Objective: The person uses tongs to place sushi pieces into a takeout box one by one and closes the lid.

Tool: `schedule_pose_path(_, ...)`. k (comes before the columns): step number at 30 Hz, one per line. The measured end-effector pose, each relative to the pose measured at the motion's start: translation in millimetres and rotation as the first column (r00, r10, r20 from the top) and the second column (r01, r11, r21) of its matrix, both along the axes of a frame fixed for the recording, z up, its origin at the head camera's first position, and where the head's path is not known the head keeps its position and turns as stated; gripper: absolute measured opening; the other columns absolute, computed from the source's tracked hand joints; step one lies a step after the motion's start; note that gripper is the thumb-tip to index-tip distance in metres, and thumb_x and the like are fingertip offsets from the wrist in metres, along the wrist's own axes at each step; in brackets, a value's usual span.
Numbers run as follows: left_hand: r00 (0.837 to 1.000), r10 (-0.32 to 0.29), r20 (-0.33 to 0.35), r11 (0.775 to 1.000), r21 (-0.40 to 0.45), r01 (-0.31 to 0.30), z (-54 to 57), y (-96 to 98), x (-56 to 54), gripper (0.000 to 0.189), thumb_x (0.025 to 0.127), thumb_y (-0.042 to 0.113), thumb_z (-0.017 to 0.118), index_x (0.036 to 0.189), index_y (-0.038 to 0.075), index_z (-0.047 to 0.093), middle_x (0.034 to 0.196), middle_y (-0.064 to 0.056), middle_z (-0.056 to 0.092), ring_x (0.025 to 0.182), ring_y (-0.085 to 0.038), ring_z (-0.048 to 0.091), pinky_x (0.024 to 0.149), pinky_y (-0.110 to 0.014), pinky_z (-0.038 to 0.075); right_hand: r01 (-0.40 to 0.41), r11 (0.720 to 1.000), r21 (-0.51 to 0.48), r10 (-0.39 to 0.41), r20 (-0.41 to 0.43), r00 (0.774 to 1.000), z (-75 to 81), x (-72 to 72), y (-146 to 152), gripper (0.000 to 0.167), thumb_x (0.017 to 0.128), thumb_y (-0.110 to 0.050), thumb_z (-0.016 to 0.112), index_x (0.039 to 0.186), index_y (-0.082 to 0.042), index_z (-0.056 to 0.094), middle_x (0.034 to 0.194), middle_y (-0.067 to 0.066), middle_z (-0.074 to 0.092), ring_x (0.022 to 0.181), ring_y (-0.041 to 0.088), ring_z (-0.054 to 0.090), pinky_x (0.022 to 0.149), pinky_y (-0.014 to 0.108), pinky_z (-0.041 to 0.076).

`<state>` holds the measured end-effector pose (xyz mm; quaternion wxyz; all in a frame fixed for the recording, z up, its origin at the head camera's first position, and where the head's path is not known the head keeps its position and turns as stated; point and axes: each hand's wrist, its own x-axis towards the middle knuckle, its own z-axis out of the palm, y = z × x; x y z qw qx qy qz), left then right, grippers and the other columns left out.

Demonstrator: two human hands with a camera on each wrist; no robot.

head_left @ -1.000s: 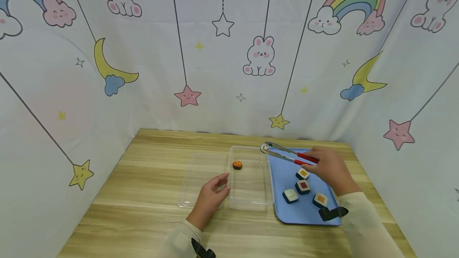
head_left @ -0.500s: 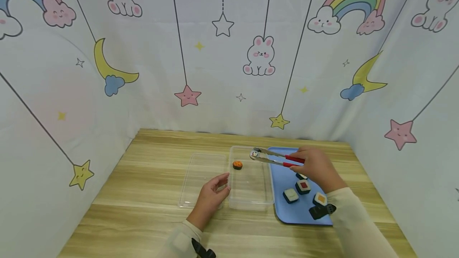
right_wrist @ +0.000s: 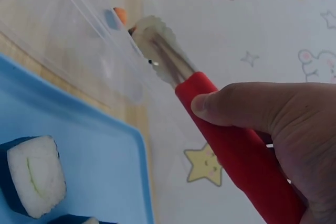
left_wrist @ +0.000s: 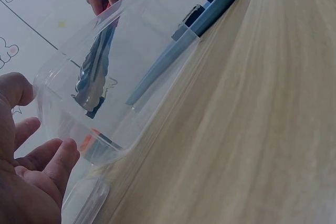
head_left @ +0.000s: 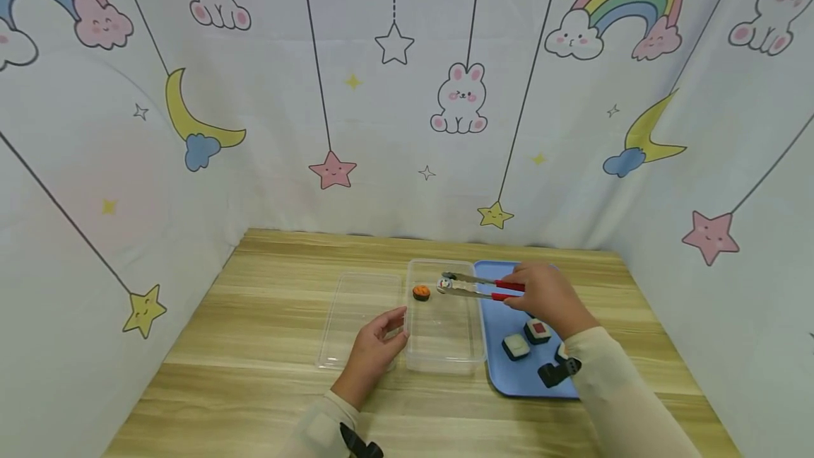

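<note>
My right hand (head_left: 548, 302) grips the red handles of metal tongs (right_wrist: 210, 124), thumb along one handle. The tongs' tips hold a small white-and-dark sushi piece (head_left: 444, 285) inside the outline of a clear plastic container (head_left: 445, 359). An orange-topped sushi piece (head_left: 421, 293) sits in the container's far left part. My left hand (head_left: 374, 345) rests with loosely bent fingers at the container's left wall; in the left wrist view its fingertips (left_wrist: 68, 148) lie right by the clear plastic.
Right of the container, a blue tray (head_left: 509, 386) bears several sushi pieces, among them a pale-topped one (head_left: 516, 346) and a red-centred one (head_left: 538, 331); my right arm hides part of it. A clear lid (head_left: 343, 302) lies left. Printed curtains (head_left: 381, 112) surround the wooden table (head_left: 254, 373).
My right hand has carried the tongs and sushi piece left, from the tray's far left corner to over the container, and slightly lower. My left hand stays in place.
</note>
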<state>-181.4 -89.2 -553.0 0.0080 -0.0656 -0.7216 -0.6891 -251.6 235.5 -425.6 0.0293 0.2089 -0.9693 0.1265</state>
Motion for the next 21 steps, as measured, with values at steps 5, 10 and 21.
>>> schedule_pose_path(5,1.0,-0.008,-0.012,1.0,-0.002,0.008,0.3,-0.8,0.7,0.046,0.097,-0.002,0.067,0.142,-0.006,0.058,0.143,-0.028,0.057,0.132,-0.041,0.056,0.102,-0.033,0.054,-0.012,0.999,0.05,0.011,0.015,1.0,-0.4,-2.9,-5.1,0.03,0.079,-0.027,0.092,0.106,-0.016,0.084,0.092,-0.006,0.069,0.081,0.014,0.061,0.071,0.034,0.058)
schedule_pose_path(10,1.0,-0.005,-0.008,1.0,-0.004,0.005,-1.3,-0.5,0.0,0.046,0.097,-0.001,0.067,0.142,-0.006,0.058,0.145,-0.026,0.056,0.133,-0.041,0.056,0.102,-0.034,0.054,-0.038,0.993,0.108,0.038,0.0,0.999,0.6,-6.9,-10.4,0.027,0.079,-0.029,0.092,0.102,-0.018,0.084,0.087,-0.01,0.066,0.077,0.011,0.058,0.067,0.031,0.055)
schedule_pose_path(21,1.0,0.0,0.026,1.0,0.012,0.0,-1.1,0.1,-0.6,0.047,0.098,0.003,0.068,0.144,-0.002,0.058,0.147,-0.022,0.056,0.134,-0.035,0.057,0.103,-0.036,0.054,-0.104,0.979,0.176,0.107,-0.008,0.994,6.6,-11.2,-19.5,0.024,0.08,-0.028,0.091,0.099,-0.015,0.084,0.084,-0.008,0.065,0.074,0.01,0.058,0.066,0.03,0.054)
